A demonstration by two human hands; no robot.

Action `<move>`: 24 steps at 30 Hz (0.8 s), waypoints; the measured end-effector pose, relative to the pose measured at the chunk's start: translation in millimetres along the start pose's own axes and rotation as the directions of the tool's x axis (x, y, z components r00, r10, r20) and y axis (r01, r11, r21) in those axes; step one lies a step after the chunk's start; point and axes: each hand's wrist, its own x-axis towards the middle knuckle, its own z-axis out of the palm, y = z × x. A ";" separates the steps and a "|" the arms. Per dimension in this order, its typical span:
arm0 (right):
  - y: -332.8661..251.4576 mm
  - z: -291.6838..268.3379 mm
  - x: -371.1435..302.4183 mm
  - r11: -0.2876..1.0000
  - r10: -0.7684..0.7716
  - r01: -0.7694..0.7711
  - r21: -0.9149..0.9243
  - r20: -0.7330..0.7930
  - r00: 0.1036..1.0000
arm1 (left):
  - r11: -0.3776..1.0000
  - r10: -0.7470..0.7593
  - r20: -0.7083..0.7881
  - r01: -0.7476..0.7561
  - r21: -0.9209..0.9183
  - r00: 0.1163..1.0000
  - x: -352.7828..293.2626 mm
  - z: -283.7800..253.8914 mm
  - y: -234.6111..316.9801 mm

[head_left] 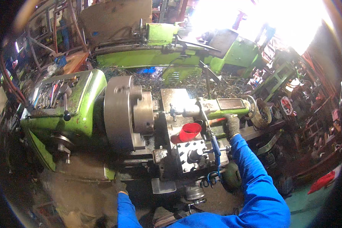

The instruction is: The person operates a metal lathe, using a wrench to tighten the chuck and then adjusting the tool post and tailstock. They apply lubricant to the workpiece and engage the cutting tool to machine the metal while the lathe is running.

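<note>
My right hand [232,126], in a grey work glove, is closed at the front side of the green lathe tailstock [226,104]. A red bar [217,120] reaches up to its fingers; I cannot tell whether they grip it. Low at the front of the lathe, my gloved left hand [121,186] is by the green lower edge of the machine, its fingers too dark to read. A round metal workpiece [143,116] sits in the big lathe chuck [118,114], both smeared as if turning. A drill chuck [173,110] on the tailstock faces the workpiece.
Behind the square tool post [190,156] stands a red cup [190,132]. A blue air gun [216,146] lies beside the post. Small tools fill a tray on the green headstock [85,110]. Metal shavings [140,78] are heaped behind, before another green lathe [140,59].
</note>
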 end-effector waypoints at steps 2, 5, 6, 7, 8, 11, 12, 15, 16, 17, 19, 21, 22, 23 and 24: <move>18.0 15.0 -14.4 0.940 0.119 -0.138 0.311 0.077 0.990 | 0.997 -0.049 0.031 0.051 -0.064 0.998 2.1 2.0 -1.2; -29.6 19.1 -8.2 0.691 0.360 -0.518 0.505 0.381 0.852 | 0.987 0.037 0.152 -0.012 -0.160 0.988 28.5 -36.1 -15.9; -56.7 11.3 -7.0 0.558 0.439 -0.640 0.528 0.467 0.768 | 0.986 0.130 0.158 -0.111 -0.123 0.979 25.6 -49.6 -23.5; -56.2 4.8 -10.3 0.555 0.487 -0.658 0.509 0.442 0.753 | 0.975 0.215 0.177 -0.202 -0.088 0.960 12.8 -48.3 -22.5; -52.7 -3.7 -13.6 0.550 0.532 -0.676 0.491 0.418 0.737 | 0.976 0.061 0.085 -0.042 -0.213 0.995 0.5 -45.6 -21.8; -69.3 -36.8 -23.4 0.441 0.575 -0.698 0.564 0.419 0.703 | 0.790 -0.251 -0.015 0.196 -0.581 0.968 -78.4 -24.6 12.2; -70.2 -53.0 -27.2 0.428 0.570 -0.676 0.599 0.401 0.717 | 0.689 -0.294 0.007 0.216 -0.692 0.956 -73.5 -39.1 -6.4; -104.6 -65.2 -13.3 0.579 0.464 -0.561 0.592 0.327 0.823 | -0.876 -0.345 0.143 -0.264 -0.404 0.927 -48.1 -135.8 -88.0; -95.6 -76.1 -33.9 0.631 0.444 -0.527 0.569 0.293 0.847 | -0.920 -0.386 0.172 -0.366 -0.139 0.906 -45.2 -156.5 -109.2; -96.8 -77.6 -42.4 0.683 0.376 -0.465 0.564 0.274 0.885 | -0.920 -0.366 0.216 -0.387 0.059 0.905 -52.4 -166.7 -115.3; -70.5 -53.3 -62.3 0.909 0.126 -0.151 0.387 0.089 0.988 | -0.717 -0.295 0.312 -0.425 0.553 0.903 -59.1 -194.1 -136.0; -110.4 -52.0 -70.7 0.967 0.135 -0.166 0.192 0.163 0.977 | -0.318 -0.293 0.549 -0.621 0.716 0.783 -78.3 -228.2 -141.2; -111.2 -55.2 -72.8 0.956 0.176 -0.210 0.205 0.173 0.969 | -0.236 -0.198 0.273 -0.316 0.919 0.942 -84.6 -228.8 -142.5; -109.7 -59.7 -74.9 0.943 0.218 -0.255 0.215 0.182 0.959 | -0.165 -0.187 0.210 -0.242 0.956 0.960 -92.7 -231.7 -143.9; -114.6 -61.9 -74.2 0.952 0.217 -0.251 0.177 0.191 0.957 | -0.093 -0.167 0.165 -0.182 0.979 0.972 -102.4 -233.0 -142.3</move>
